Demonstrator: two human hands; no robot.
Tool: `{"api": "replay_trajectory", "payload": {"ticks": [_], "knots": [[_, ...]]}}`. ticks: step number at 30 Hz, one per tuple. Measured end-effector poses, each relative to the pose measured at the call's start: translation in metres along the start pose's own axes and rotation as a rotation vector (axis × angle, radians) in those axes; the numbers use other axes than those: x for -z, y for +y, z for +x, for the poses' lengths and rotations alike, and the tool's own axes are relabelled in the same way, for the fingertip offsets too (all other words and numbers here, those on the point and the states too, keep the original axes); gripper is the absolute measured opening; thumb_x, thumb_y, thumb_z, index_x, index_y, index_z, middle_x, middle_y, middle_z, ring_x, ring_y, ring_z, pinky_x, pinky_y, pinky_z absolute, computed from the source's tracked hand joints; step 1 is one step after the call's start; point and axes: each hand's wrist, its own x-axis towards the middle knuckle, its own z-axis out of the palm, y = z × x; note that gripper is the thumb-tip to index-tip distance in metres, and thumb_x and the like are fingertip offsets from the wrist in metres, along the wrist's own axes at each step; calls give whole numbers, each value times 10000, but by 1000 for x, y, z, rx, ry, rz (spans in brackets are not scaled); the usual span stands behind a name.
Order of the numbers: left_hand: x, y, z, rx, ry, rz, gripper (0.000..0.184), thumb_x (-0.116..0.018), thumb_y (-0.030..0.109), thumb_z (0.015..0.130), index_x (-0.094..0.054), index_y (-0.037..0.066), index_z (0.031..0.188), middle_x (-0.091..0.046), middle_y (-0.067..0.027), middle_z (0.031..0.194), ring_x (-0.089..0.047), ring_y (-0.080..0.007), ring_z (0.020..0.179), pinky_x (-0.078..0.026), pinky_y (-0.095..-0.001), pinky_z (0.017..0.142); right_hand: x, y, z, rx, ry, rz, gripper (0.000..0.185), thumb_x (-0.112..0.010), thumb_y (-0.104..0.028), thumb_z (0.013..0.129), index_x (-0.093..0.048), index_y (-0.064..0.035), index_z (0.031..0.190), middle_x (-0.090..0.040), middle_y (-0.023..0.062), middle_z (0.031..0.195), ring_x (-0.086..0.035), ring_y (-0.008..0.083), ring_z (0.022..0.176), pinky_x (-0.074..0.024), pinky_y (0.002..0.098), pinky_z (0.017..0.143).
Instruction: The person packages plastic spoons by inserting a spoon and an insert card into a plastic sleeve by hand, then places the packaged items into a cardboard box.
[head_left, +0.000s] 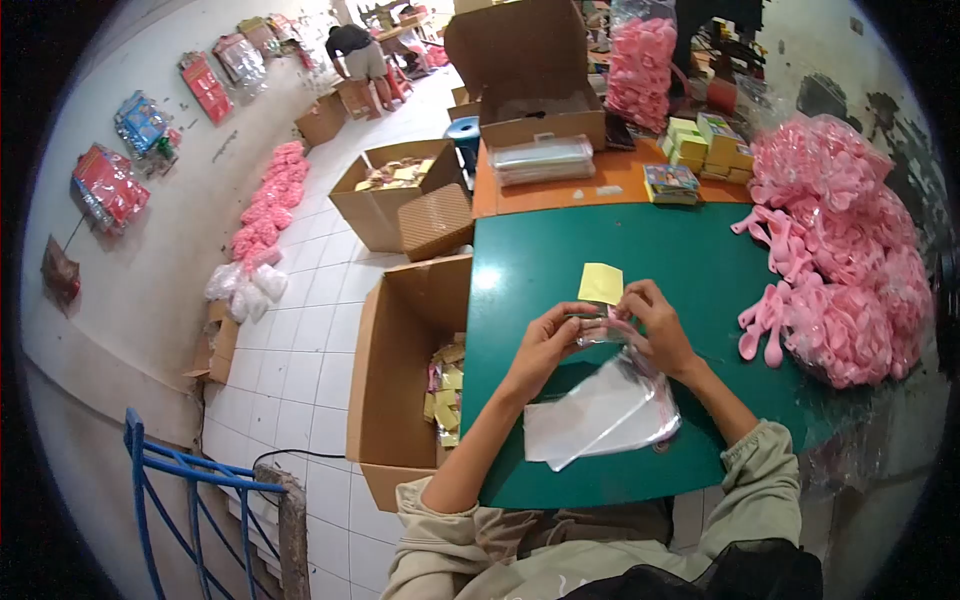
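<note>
1. See green table [560,235] across the middle, partly covered by forearms and plastic at the near end.
2. Note open cardboard box [402,335] against the table's left side, holding yellow-and-clear packets [447,395]; right part hidden behind the table edge, so cannot make out full contents.
3. Find heap of bagged pink spoons [845,270] along the table's right side, beside a few loose spoons [770,325].
4. See sheaf of clear bags [600,415] flat on the table below both hands, overlapped at the upper right by the right wrist.
5. Observe left hand [550,340], thumb-to-fingers gap nearly closed, pinching left edge of clear film [598,334].
6. Observe right hand [655,325], curled inward at the film's right side, near the card's lower corner; cannot tell exact pinch behind bent fingers.
7. Place yellow card [601,283] just beyond the fingertips, above the film; cannot tell whether held, inside the film or on the table.
8. Record small pink piece [612,312] between card and film by the right fingertips; too small and overlapped to identify.
</note>
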Motion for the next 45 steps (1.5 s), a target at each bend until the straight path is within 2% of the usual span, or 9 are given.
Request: {"api": "replay_trajectory", "payload": {"ticks": [4, 7, 10, 13, 16, 22, 31, 37, 45], "knots": [[6, 0, 5, -36, -6, 183, 262, -500, 120, 921, -441, 38, 1163, -599, -108, 1027, -593, -143, 971, -509, -266, 783, 11, -1, -7, -114, 28, 209, 145, -657, -47, 767, -563, -9, 870, -490, 96, 949, -564, 154, 777, -511, 270, 681], [3, -7, 10, -24, -9, 680, 228, -559, 105, 886, -476, 23, 1083, -608, -103, 953, -612, -135, 891, -533, -256, 673, 18, 3, -12, -174, -27, 240, 120, -640, -34, 775, -575, -11, 873, -487, 91, 983, -562, 150, 813, -514, 266, 702], [-6, -6, 10, 40, 67, 813, 196, -590, 108, 863, -514, 13, 1016, -607, -90, 889, -616, -128, 808, -537, -250, 594, 15, 11, -15, -281, -24, 444, 114, -636, -35, 780, -583, -9, 877, -477, 84, 1019, -554, 140, 864, -518, 261, 716], [-10, -6, 11, -122, 117, 744, 146, -592, 102, 859, -540, 8, 957, -607, -81, 868, -608, -124, 771, -532, -242, 585, 13, 17, -16, -316, -27, 569, 112, -633, -41, 786, -588, -10, 883, -459, 79, 1045, -540, 135, 925, -521, 252, 719], [-5, -15, 15, -133, 147, 709, 159, -605, 106, 851, -546, 4, 957, -607, -79, 874, -610, -122, 776, -535, -242, 589, 11, 17, -17, -344, -23, 545, 108, -628, -47, 800, -586, 3, 885, -471, 65, 1011, -567, 131, 872, -525, 244, 692], [-4, -17, 14, -81, 145, 774, 152, -634, 116, 832, -567, -3, 900, -617, -72, 845, -613, -113, 769, -537, -242, 617, 5, 8, -16, -675, 33, 763, 105, -590, -64, 854, -558, 35, 869, -597, 82, 835, -612, 120, 683, -532, 235, 625], [1, -16, 13, -68, 159, 866, 216, -697, 167, 790, -576, 0, 852, -634, -52, 774, -627, -109, 726, -503, -229, 615, -5, 10, -17, -707, 173, 738, 104, -602, -38, 841, -514, 16, 843, -613, 100, 757, -632, 136, 639, -540, 242, 536], [-5, -18, 16, 58, 281, 637, 223, -684, 143, 803, -532, 6, 893, -616, -53, 789, -604, -98, 718, -508, -231, 627, -6, 11, -15, -669, 167, 665, 139, -610, -15, 828, -473, -16, 809, -594, 78, 727, -601, 110, 590, -524, 224, 514], [0, -25, 16, -17, 253, 478, 187, -627, 76, 834, -470, 14, 915, -546, -44, 861, -572, -95, 772, -500, -220, 604, -11, 12, -14, -657, 157, 641, 102, -621, -33, 826, -528, -6, 859, -618, 72, 730, -606, 98, 598, -511, 222, 507]]}}
